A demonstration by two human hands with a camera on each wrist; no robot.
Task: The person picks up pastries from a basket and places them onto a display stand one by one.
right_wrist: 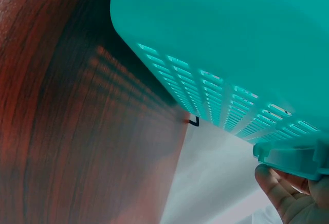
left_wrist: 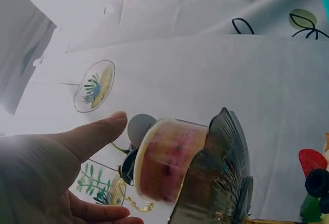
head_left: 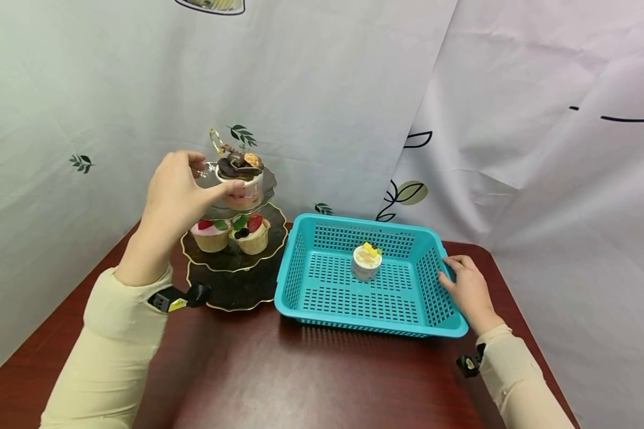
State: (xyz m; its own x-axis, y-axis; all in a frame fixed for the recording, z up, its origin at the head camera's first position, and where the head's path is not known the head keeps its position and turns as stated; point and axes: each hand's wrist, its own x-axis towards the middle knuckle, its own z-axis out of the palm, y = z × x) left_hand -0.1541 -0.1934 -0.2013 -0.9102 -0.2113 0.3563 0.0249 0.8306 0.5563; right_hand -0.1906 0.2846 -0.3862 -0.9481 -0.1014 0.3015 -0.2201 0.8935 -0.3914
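My left hand (head_left: pixel 174 187) reaches over the top of a dark tiered cake stand (head_left: pixel 231 262) with wavy gold rims. Its thumb and fingers spread around a chocolate-topped dessert cup (head_left: pixel 249 189) on the top tier. In the left wrist view, a gap shows between the fingers and the cup's layered pink side (left_wrist: pixel 172 160). At the right end of a turquoise plastic basket (head_left: pixel 354 325), my right hand (head_left: pixel 469 292) grips the rim, thumb reaching over the inner side. A small white dessert cup (head_left: pixel 366 263) topped with yellow fruit stands upright inside the basket.
Two fruit-topped cupcakes, one pink (head_left: pixel 211 238) and one cream-coloured (head_left: pixel 252 238), sit on the stand's middle tier. Stand and basket are side by side on a dark red wooden table (head_left: pixel 300 387). A white printed cloth (head_left: pixel 322 119) hangs close behind them.
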